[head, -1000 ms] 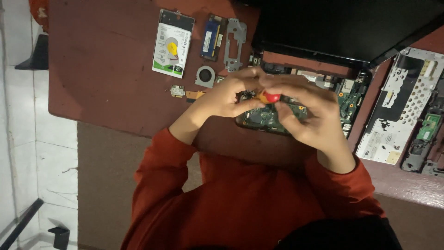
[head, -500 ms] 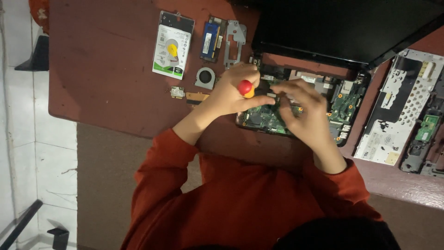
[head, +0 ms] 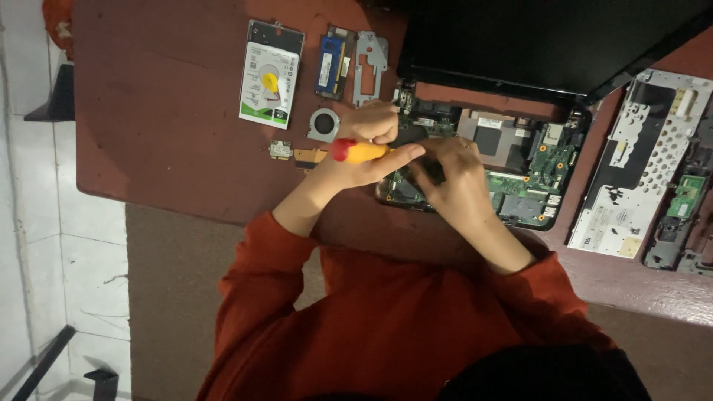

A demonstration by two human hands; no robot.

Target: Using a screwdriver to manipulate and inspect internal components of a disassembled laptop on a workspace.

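**One screwdriver, two hands, an opened laptop**

The screwdriver (head: 360,151), with a yellow handle and red cap, lies nearly level above the left end of the opened laptop base (head: 520,167). The left hand (head: 364,148) wraps its fingers around the handle, thumb along the top; holding it sideways like this points the shaft in toward the board. The tip itself is hidden behind the hands. The right hand (head: 453,174) rests on the green circuit board just beside it, fingers curled down and pressed together on something dark; whether it pinches a part cannot be told. It looks placed there to steady the spot the tool points at.

The laptop sits on the dark red table (head: 148,111) with its black screen (head: 549,41) folded away from the person, which leaves the board bare.

Loose parts lie in a row to the left, apart from one another, as if set out to stay sorted: one hard drive (head: 271,74), one blue memory stick (head: 332,63), one grey metal bracket (head: 370,67), one round fan (head: 324,124) and one small card (head: 281,149). To the right lies one perforated keyboard tray (head: 635,171), with one narrow board strip (head: 679,219) beside it.
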